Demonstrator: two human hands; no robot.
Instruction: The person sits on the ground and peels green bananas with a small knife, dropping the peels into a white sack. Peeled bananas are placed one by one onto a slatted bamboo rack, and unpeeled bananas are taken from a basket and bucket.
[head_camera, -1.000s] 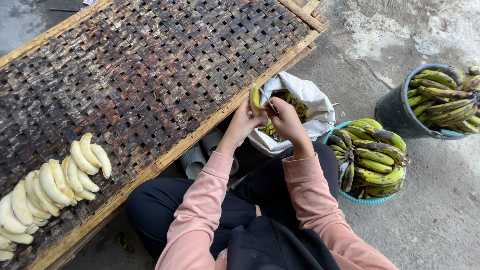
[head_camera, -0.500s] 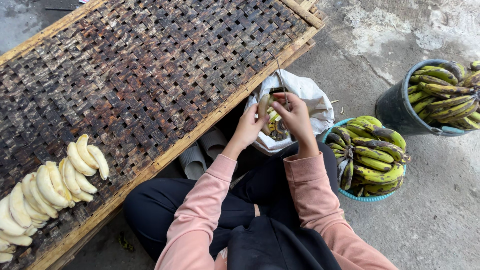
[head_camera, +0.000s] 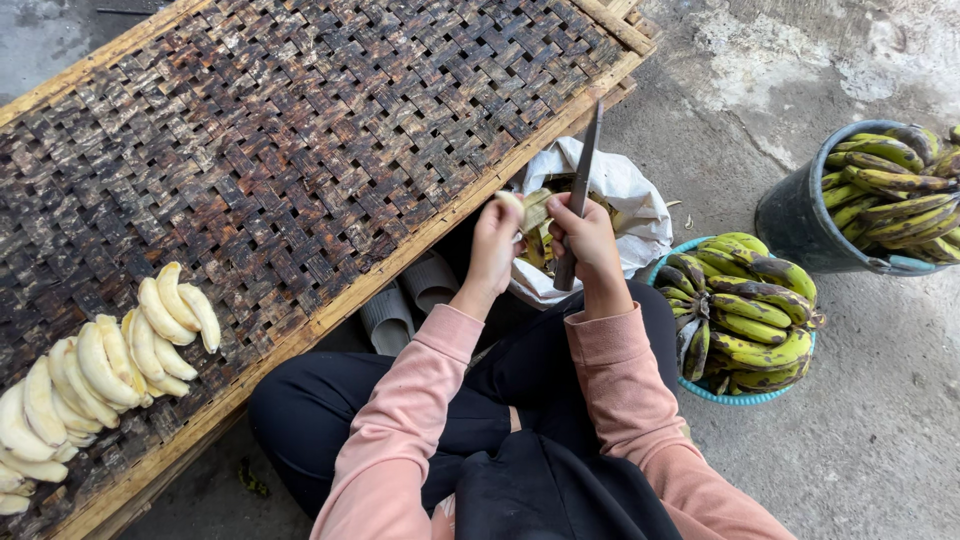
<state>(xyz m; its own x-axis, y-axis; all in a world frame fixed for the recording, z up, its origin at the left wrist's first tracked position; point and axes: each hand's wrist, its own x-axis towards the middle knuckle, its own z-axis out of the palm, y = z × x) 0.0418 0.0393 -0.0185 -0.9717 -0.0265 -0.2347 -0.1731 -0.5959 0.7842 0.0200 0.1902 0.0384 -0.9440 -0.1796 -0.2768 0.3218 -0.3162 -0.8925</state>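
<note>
Grey concrete floor (head_camera: 880, 420) lies under us, with a turquoise basket (head_camera: 745, 396) of green-yellow bananas (head_camera: 745, 310) just right of our right hand (head_camera: 585, 235). That hand grips a long steel knife (head_camera: 584, 170) blade-up; our left hand (head_camera: 497, 232) pinches a pale, half-peeled banana (head_camera: 525, 208) above the white plastic bag (head_camera: 630, 200) holding peels.

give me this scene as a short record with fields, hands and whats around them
left hand: holds a partly peeled banana over the white bag
right hand: grip closed on a knife, blade pointing up
woven tray: peeled bananas in rows at its left end
blue basket: heaped with unpeeled green-yellow bananas
dark bucket: more unpeeled bananas, far right
</note>
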